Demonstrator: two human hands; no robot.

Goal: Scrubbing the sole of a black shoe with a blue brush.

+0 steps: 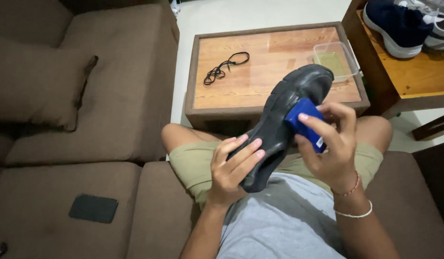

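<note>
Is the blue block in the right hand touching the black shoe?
Touching. The head view shows the blue block, held by the right hand, pressed against the black shoe with no gap between them.

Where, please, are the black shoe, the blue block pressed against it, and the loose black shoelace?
black shoe [279, 112], head view, on the side of its sole.
blue block [302, 117], head view, on its upper face, held by the right hand.
black shoelace [225, 66], head view, on the tangled middle.

Grey T-shirt, olive shorts, bare forearms, 2 thin bracelets, 1 red, 1 white, on right wrist.
</note>
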